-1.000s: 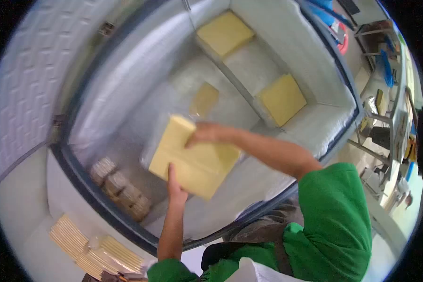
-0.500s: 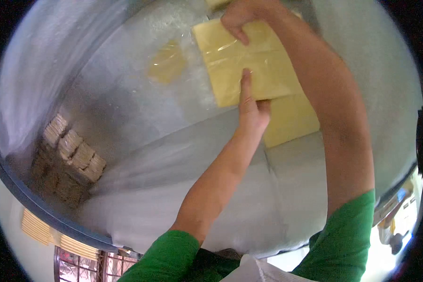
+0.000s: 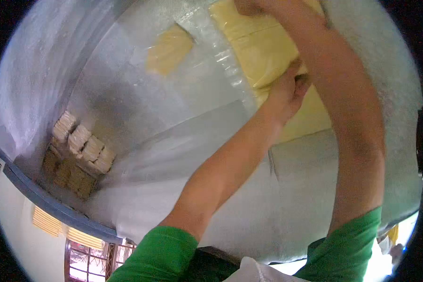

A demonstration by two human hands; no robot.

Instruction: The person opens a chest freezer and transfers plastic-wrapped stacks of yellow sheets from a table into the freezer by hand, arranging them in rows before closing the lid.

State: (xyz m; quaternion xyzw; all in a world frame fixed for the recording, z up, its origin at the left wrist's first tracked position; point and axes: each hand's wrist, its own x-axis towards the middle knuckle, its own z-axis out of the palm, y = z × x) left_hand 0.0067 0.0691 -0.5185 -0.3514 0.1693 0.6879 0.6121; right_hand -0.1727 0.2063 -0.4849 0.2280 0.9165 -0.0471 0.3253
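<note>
A flat, square yellow packet in clear plastic lies over another yellow sheet on the grey surface. My left hand is closed at the packet's lower edge, its fingers curled and partly hidden in the film. At the top of the view, my right hand is curled on the packet's upper part, cut off by the frame edge. My right forearm crosses over the packet's right side and hides some of it. Loose clear film shows along the packet's left edge.
A smaller yellow piece appears on the shiny grey surface to the left. Several pale wrapped bundles sit lower left beside brown blocks. A dark curved rim borders the left side. Beyond it is a barred window.
The view has shifted a little. My left hand has gone from pointing with an extended finger on the packet to curled fingers at its lower edge. The packet sits higher and further right in view.
</note>
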